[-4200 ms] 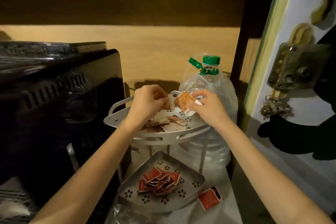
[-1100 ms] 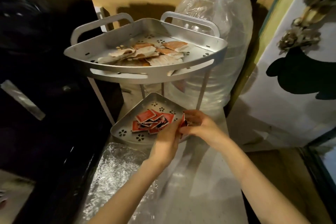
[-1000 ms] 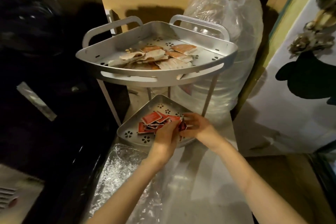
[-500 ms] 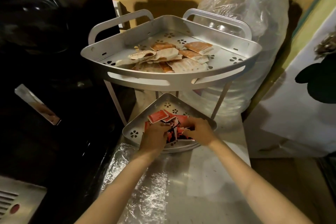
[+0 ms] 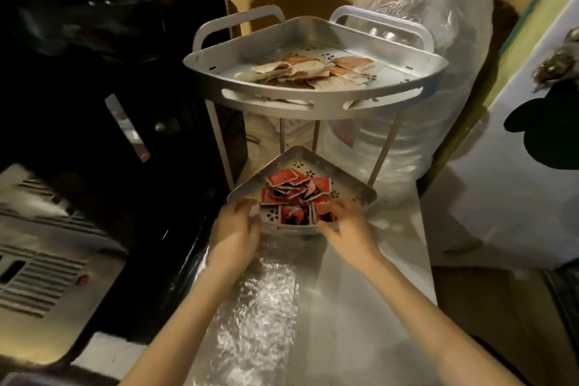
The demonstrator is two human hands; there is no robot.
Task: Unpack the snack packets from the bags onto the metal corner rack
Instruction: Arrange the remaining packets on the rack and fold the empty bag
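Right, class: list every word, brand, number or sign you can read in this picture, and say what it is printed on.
No text can be read.
Red packets on the lower shelf: dark print, too blurred to read.
Orange and white packets on the upper shelf: faint print, too small to read.
Water bottle in clear plastic: a red label shows low down, unreadable.
Black appliance: no legible marking.

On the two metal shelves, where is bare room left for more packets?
Upper silver corner shelf: bare at its back corner and left end, around the pale orange packets. Lower silver shelf: crowded with red square packets; bare only along its back and right edges.
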